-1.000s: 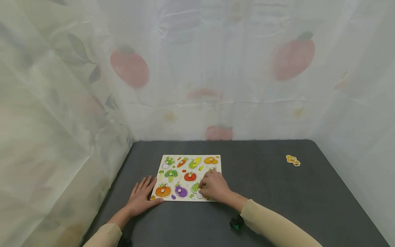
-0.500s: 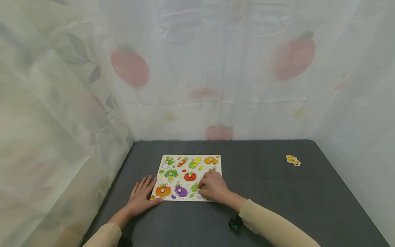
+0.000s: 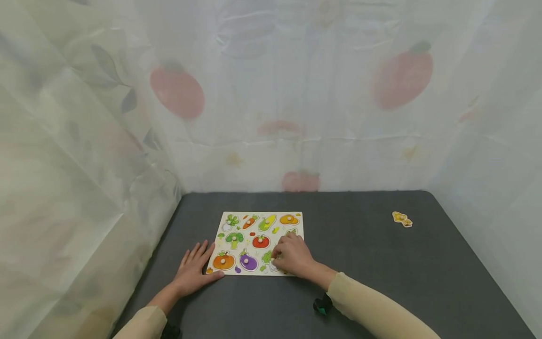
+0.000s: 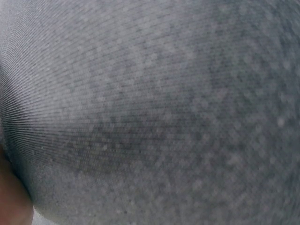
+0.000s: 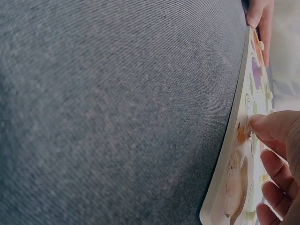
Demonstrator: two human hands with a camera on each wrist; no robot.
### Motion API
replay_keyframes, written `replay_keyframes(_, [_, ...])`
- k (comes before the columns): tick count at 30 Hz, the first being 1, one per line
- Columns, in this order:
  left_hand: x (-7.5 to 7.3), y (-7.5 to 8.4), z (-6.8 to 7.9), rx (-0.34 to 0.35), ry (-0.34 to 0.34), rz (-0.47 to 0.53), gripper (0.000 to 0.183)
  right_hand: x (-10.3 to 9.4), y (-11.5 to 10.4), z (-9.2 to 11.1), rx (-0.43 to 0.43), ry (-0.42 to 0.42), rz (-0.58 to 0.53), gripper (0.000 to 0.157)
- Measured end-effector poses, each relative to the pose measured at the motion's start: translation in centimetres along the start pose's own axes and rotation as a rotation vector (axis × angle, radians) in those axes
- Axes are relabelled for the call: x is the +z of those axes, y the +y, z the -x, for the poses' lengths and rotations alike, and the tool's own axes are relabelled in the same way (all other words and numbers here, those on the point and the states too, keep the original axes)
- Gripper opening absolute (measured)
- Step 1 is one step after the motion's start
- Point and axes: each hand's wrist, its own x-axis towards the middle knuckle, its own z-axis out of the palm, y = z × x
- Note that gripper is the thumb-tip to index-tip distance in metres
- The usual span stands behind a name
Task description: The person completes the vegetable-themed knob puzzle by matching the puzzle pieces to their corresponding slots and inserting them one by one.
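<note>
A white puzzle board [image 3: 248,245] with painted vegetable pieces lies on the dark table. My left hand [image 3: 192,270] rests flat at its left edge, fingers straight and spread, the thumb along the near corner. Over the board's near right part, my right hand [image 3: 294,254] has curled fingers, thumb and forefinger pinching at a green-and-white leafy vegetable piece [image 3: 267,257] that is partly covered. From the right wrist view, the thumb [image 5: 269,124] meets that piece low on the board; its knob is hidden. The left wrist view shows mainly grey cloth and a bit of skin [image 4: 14,197].
A loose yellow puzzle piece [image 3: 401,219] with a knob lies far right on the dark tabletop [image 3: 360,245]. In the right wrist view, a bare recess [image 5: 234,192] shows near the board's corner. Pale printed curtains [image 3: 237,160] stand behind and beside the table.
Over the last second my right hand has shifted very slightly left, and the leafy piece with it. The left hand, board and loose yellow piece keep their places.
</note>
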Motion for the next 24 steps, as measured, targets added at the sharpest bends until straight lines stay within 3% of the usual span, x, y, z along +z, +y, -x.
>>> replay_keyframes(10, [-0.2,0.0,0.1,-0.009,-0.008,0.018,0.107,-0.2,-0.2,-0.1,-0.002,-0.023,-0.022,0.004])
replay_keyframes(15, [-0.2,-0.1,0.2,-0.014,-0.017,0.024,0.107,-1.1,0.9,0.3,-0.023,-0.01,-0.025,0.008])
replay_keyframes(19, [-0.2,0.1,0.1,-0.01,-0.018,0.027,0.107,-3.2,3.1,1.0,0.049,0.043,-0.066,0.01])
replay_keyframes(24, [-0.3,0.1,0.1,-0.005,-0.012,0.022,0.107,-6.3,7.8,2.2,0.19,0.121,-0.078,0.011])
